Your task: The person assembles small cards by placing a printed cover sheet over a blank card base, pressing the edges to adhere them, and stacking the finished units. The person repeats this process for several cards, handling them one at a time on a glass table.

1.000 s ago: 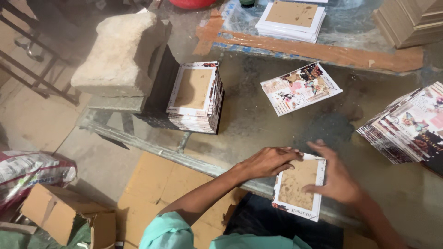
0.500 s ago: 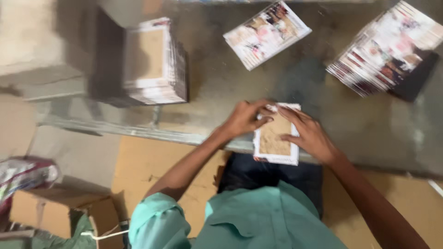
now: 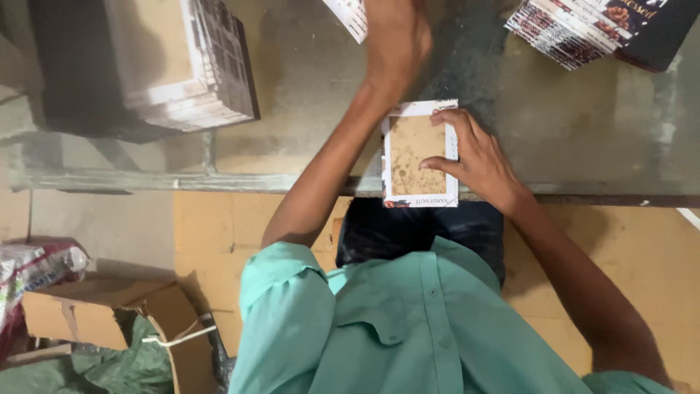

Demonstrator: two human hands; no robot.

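Small stack of cards (image 3: pixel 421 155), brown face with a white border, sits at the near edge of the table (image 3: pixel 306 95), long axis running away from the person, bottom end just overhanging the edge above the lap. Right hand (image 3: pixel 477 157) is on it: fingers spread across the right side and top corner, pinning it flat, not lifting. Left hand (image 3: pixel 394 36) is up past the stack's far end, reaching to a printed sheet (image 3: pixel 351 16) at the top of the view; palm is down and the fingers are hidden, so can't tell if it has actually pinched the sheet or is only touching it. So the right hand is the nearer one to the stack, and the left is beyond it along the stack's long axis. Far left on the table: a taller pile of the same cards (image 3: pixel 193 62). Far right: fanned printed sheets (image 3: pixel 583 29). Below the table: cardboard box (image 3: pixel 109 314) and green bag (image 3: pixel 124 368).
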